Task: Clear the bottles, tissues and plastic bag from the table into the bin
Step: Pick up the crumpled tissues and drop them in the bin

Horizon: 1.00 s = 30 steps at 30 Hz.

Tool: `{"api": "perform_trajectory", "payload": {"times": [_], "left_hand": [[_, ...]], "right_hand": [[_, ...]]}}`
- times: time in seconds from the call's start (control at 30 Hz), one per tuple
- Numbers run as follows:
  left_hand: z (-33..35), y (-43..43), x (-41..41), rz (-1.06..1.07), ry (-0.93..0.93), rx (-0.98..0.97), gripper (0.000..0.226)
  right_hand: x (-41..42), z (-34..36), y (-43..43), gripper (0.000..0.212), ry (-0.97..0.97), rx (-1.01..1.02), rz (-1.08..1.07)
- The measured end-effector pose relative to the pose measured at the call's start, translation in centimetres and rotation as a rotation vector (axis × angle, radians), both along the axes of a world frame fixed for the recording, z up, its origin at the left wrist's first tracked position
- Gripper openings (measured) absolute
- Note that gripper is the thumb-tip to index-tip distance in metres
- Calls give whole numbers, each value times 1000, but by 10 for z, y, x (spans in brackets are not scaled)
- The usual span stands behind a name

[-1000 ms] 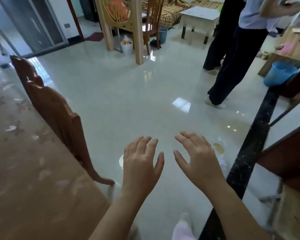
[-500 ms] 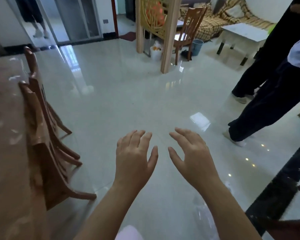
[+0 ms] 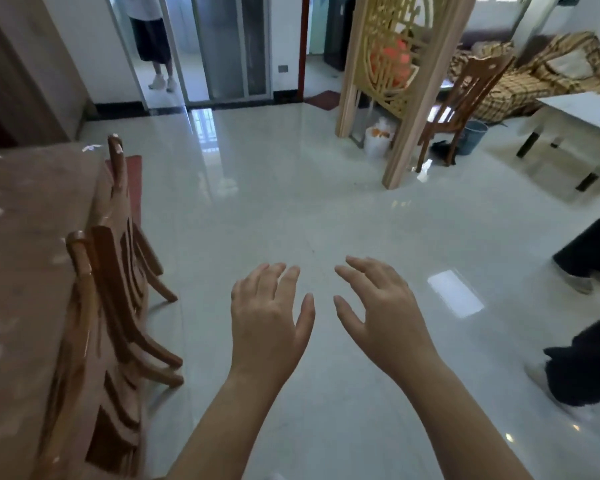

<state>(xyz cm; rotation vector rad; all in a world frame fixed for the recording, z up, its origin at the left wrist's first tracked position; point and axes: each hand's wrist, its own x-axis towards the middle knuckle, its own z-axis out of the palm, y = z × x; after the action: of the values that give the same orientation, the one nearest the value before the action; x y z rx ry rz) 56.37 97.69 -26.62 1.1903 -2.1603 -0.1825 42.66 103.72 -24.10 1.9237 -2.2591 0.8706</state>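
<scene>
My left hand (image 3: 269, 317) and my right hand (image 3: 378, 306) are held out side by side over the glossy floor, palms down, fingers spread, holding nothing. The brown table (image 3: 21, 254) runs along the left edge with a patterned cover. I see no bottles, tissues or plastic bag on the part of it that shows. A small blue bin (image 3: 471, 136) stands far off by a wooden chair, and a white bin (image 3: 378, 140) with orange scraps sits beside the wooden screen.
Two wooden chairs (image 3: 111, 289) are pushed against the table's right side. A carved wooden screen (image 3: 395, 81) stands mid-room. A white low table (image 3: 582, 133) is at the far right. A person's dark-trousered legs (image 3: 589, 341) are at the right; another person (image 3: 153, 46) stands in the doorway.
The view has swung left and lifted: the table and chairs moved further left, the doorway and screen came into view, the standing person slid to the right edge. Both hands stay open.
</scene>
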Motion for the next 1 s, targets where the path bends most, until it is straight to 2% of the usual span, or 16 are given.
{"api": "perform_trajectory", "payload": {"times": [0.27,0.47,0.67,1.0], "left_hand": [[-9,-125,-36,66,-60,25,44],[-10,-254,-86,160,-84,-22,35],[15,-379,-129,280,-76,-45,35],[10,-543,-113,518,-101,-53,36]], "right_hand": [[-39,-17,-144,35,-65,-12,82],[-94,-18,-288,35,-57,-65,168],[-139,3,-430,34,-29,-79,292],[-126,4,-627,34,9,-53,519]]}}
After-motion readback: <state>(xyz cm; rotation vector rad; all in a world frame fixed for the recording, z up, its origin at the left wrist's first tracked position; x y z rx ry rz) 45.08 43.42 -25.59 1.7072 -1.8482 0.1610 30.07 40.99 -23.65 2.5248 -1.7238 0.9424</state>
